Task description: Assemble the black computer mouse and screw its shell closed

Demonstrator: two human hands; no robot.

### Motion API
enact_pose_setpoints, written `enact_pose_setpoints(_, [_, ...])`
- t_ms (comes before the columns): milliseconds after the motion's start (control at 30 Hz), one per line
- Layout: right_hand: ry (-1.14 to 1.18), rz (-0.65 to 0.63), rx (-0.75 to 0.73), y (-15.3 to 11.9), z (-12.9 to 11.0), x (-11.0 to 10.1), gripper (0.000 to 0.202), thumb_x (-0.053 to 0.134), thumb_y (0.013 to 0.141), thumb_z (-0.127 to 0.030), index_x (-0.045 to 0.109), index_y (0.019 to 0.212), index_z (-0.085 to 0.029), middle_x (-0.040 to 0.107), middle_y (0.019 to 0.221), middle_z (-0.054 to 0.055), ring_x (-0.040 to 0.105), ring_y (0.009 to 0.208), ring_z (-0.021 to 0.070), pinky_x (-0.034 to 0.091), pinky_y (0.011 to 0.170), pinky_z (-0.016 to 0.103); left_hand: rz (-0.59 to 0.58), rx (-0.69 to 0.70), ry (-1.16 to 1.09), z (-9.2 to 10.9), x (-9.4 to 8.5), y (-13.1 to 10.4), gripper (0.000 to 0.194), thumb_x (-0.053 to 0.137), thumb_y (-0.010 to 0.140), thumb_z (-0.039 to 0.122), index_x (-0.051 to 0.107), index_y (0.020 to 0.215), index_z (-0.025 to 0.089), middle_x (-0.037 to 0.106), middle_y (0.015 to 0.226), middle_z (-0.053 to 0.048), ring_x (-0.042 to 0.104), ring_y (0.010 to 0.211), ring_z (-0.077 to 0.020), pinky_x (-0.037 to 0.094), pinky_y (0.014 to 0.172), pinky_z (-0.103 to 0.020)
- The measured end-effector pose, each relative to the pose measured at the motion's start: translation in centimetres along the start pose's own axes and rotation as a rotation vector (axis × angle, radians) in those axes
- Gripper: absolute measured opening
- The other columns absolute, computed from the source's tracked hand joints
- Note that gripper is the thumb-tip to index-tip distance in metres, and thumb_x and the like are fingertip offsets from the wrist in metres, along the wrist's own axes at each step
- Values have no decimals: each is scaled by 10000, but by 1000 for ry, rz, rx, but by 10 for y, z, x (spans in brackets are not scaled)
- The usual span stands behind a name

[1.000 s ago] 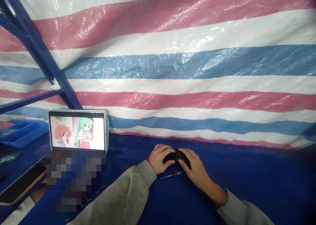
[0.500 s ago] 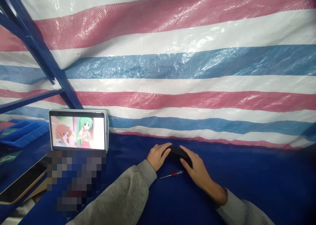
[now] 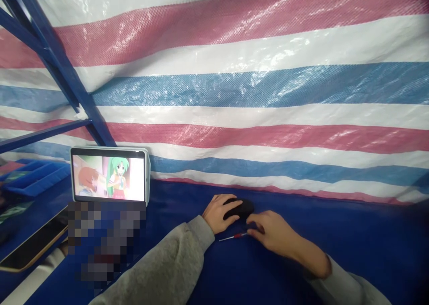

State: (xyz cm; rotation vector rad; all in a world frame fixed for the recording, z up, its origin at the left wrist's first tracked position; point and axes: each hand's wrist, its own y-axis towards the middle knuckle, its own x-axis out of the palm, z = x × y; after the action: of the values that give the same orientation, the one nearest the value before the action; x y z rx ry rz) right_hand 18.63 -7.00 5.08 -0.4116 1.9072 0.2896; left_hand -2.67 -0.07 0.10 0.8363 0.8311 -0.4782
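A black computer mouse (image 3: pixel 246 208) with a rounded body lies on the blue tabletop. My left hand (image 3: pixel 219 213) is closed round its left side, fingers over the top and thumb along the near edge. Just in front of it rests a small screwdriver (image 3: pixel 237 236) with a thin metal shaft pointing left and a red and clear handle. The curled fingers of my right hand (image 3: pixel 268 229) pinch the handle's right end, which they partly hide.
A tablet (image 3: pixel 109 175) playing a cartoon leans in a pale case at the back left. Beside it are a phone (image 3: pixel 35 240), a blue divided tray (image 3: pixel 36 177) and a pixelated patch. Blue metal bars (image 3: pixel 67 81) and a striped plastic sheet (image 3: pixel 251 137) stand behind the table.
My right hand has left the black mouse and come down to the screwdriver's handle, its fingers curling. My left hand keeps the mouse, now more exposed. The view has shifted slightly.
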Motion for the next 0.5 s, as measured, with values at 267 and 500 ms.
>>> enact_pose_setpoints(267, [-99, -179, 1, -2, -7, -24, 111, 626, 765, -218, 667, 867, -230, 654, 965, 45, 623, 858, 203, 415, 728, 295, -14, -26, -15, 2, 0, 1, 428, 586, 880, 350, 534, 1298, 272, 548, 1294, -75, 518, 1171, -258, 405, 977, -430])
enact_pose_setpoints(500, [182, 35, 65, 6, -27, -99, 191, 560, 837, -383, 687, 847, -241, 626, 684, -17, 552, 598, 125, 397, 571, 241, -19, -3, 5, 1, 1, 1, 426, 568, 888, 359, 535, 1300, 254, 545, 1295, -86, 527, 1162, -259, 418, 976, -440])
